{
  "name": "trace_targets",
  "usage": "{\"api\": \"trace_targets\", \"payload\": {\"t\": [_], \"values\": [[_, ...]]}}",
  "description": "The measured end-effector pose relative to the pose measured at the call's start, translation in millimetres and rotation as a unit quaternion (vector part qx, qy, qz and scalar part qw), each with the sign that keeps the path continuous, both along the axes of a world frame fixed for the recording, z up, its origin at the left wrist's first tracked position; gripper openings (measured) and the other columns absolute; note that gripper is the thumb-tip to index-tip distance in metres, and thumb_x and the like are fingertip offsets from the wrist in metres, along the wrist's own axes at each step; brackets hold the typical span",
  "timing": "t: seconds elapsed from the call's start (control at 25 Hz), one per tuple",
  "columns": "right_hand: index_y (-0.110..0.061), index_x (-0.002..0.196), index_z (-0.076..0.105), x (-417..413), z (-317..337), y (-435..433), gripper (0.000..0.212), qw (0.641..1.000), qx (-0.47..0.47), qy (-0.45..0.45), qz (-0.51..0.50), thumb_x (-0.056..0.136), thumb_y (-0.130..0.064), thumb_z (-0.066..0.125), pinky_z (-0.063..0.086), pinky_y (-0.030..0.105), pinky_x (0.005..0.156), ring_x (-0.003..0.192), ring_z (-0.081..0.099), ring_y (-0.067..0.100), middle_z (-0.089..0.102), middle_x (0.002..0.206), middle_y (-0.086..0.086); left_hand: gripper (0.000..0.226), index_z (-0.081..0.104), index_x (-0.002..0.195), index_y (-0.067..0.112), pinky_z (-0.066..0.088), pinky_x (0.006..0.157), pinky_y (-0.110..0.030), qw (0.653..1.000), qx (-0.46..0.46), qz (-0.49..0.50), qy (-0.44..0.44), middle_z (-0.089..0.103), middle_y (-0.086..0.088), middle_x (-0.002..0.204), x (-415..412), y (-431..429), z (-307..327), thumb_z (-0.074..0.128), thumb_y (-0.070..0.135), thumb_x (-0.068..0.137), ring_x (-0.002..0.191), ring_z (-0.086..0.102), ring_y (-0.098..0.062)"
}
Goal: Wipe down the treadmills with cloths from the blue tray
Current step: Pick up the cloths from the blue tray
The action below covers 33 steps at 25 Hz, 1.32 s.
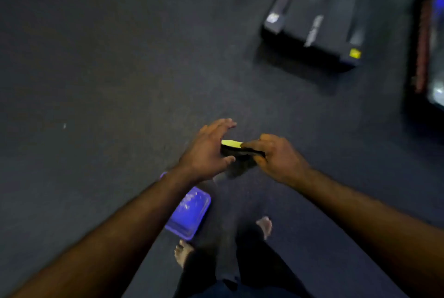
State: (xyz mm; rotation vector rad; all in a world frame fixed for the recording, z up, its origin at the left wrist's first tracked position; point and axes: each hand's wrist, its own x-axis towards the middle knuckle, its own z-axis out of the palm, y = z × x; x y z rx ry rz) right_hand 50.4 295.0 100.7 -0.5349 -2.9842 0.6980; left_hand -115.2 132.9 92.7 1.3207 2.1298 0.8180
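My right hand pinches a folded cloth, dark with a yellow-green top edge, held level in front of me. My left hand hovers beside the cloth's left end with fingers spread, and I cannot tell whether it touches the cloth. The blue tray lies on the floor below my left wrist, partly hidden by the forearm. The rear end of a treadmill sits at the upper right, its dark belt running away from me. The picture is blurred.
Dark carpet covers the floor to the left and ahead. A second machine with a red strip stands at the right edge. My bare feet and dark trousers are below, next to the tray.
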Motion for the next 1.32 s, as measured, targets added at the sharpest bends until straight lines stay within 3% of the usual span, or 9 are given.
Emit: {"api": "trace_targets", "payload": {"t": [0.08, 0.28, 0.48, 0.6, 0.76, 0.92, 1.04, 1.2, 1.32], "values": [[-0.015, 0.115, 0.080, 39.7, 44.5, 34.5, 0.034, 0.992, 0.005, 0.095, -0.084, 0.083, -0.009, 0.070, 0.040, 0.019, 0.069, 0.075, 0.059, 0.015, 0.064, 0.081, 0.003, 0.084, 0.055, 0.145, 0.021, 0.038, 0.114, -0.041, 0.981, 0.013, -0.150, 0.122, 0.052, -0.004, 0.156, 18.3, 66.9, 49.4, 0.085, 0.037, 0.069, 0.142, 0.048, -0.026], [-0.022, 0.104, 0.073, 135.6, 99.4, 142.8, 0.023, 0.946, -0.022, 0.215, -0.243, 0.084, -0.020, 0.085, 0.044, 0.009, 0.077, 0.081, 0.062, 0.003, 0.070, 0.093, -0.007, 0.024, 0.069, 0.108, 0.015, 0.050, 0.078, -0.042, 0.953, -0.021, -0.247, 0.173, 0.075, -0.013, 0.102, 90.5, 224.3, 136.8, 0.059, 0.028, 0.091, 0.099, 0.067, -0.038], [-0.033, 0.091, 0.075, 269.4, 102.3, 253.9, 0.018, 0.945, -0.101, 0.058, -0.306, 0.082, -0.038, 0.089, 0.040, 0.016, 0.064, 0.069, 0.059, -0.012, 0.060, 0.072, -0.023, 0.027, 0.063, 0.094, 0.012, 0.051, 0.076, -0.044, 0.949, 0.048, -0.270, 0.158, 0.071, -0.013, 0.094, 161.8, 359.9, 181.6, 0.043, 0.021, 0.080, 0.091, 0.065, -0.038], [-0.026, 0.081, 0.073, 344.5, 109.3, 300.2, 0.022, 0.911, -0.128, 0.030, -0.391, 0.086, -0.044, 0.085, 0.041, 0.022, 0.057, 0.065, 0.063, 0.000, 0.067, 0.069, -0.010, 0.012, 0.064, 0.099, 0.010, 0.049, 0.076, -0.043, 0.962, 0.087, -0.215, 0.146, 0.071, -0.014, 0.090, 184.0, 425.1, 190.6, 0.054, 0.015, 0.098, 0.088, 0.066, -0.040], [-0.019, 0.081, 0.069, 401.0, 122.1, 347.6, 0.025, 0.821, -0.146, 0.091, -0.544, 0.086, -0.039, 0.085, 0.045, 0.030, 0.057, 0.065, 0.064, 0.010, 0.070, 0.072, -0.001, 0.018, 0.071, 0.095, 0.010, 0.052, 0.075, -0.039, 0.975, 0.075, -0.177, 0.108, 0.073, -0.010, 0.085, 223.6, 517.3, 188.7, 0.066, 0.026, 0.101, 0.085, 0.068, -0.030], [-0.015, 0.085, 0.065, 400.2, 128.2, 403.2, 0.019, 0.616, -0.362, 0.338, -0.613, 0.083, -0.027, 0.079, 0.049, 0.040, 0.072, 0.087, 0.064, 0.027, 0.069, 0.086, 0.013, 0.037, 0.067, 0.079, 0.007, 0.050, 0.065, -0.036, 0.981, 0.013, -0.193, 0.006, 0.067, -0.007, 0.070, 290.7, 614.1, 165.0, 0.068, 0.038, 0.099, 0.068, 0.063, -0.023], [-0.017, 0.082, 0.061, 393.2, 150.3, 438.6, 0.008, 0.590, -0.397, 0.353, -0.608, 0.083, -0.021, 0.068, 0.039, 0.035, 0.064, 0.083, 0.055, 0.025, 0.056, 0.086, 0.012, 0.024, 0.060, 0.081, 0.014, 0.052, 0.076, -0.041, 0.968, 0.006, -0.248, -0.036, 0.064, -0.003, 0.079, 348.1, 675.6, 152.3, 0.069, 0.031, 0.097, 0.080, 0.062, -0.024], [0.001, 0.114, 0.062, 391.7, 183.8, 497.1, 0.024, 0.513, -0.286, 0.417, -0.694, 0.098, -0.014, 0.072, 0.056, 0.037, 0.066, 0.084, 0.066, 0.023, 0.066, 0.093, 0.012, 0.032, 0.048, 0.117, 0.021, 0.047, 0.078, -0.037, 0.925, 0.071, -0.367, -0.061, 0.059, 0.005, 0.081, 393.3, 744.1, 173.6, 0.069, 0.014, 0.094, 0.080, 0.059, -0.024], [-0.005, 0.114, 0.062, 391.2, 187.0, 532.7, 0.020, 0.501, -0.274, 0.432, -0.698, 0.098, -0.012, 0.072, 0.063, 0.032, 0.061, 0.073, 0.072, 0.015, 0.072, 0.089, 0.007, 0.011, 0.065, 0.087, 0.026, 0.056, 0.082, -0.042, 0.853, 0.100, -0.500, -0.112, 0.068, 0.011, 0.078, 419.4, 794.6, 180.8, 0.068, 0.019, 0.079, 0.072, 0.061, -0.008]]}}
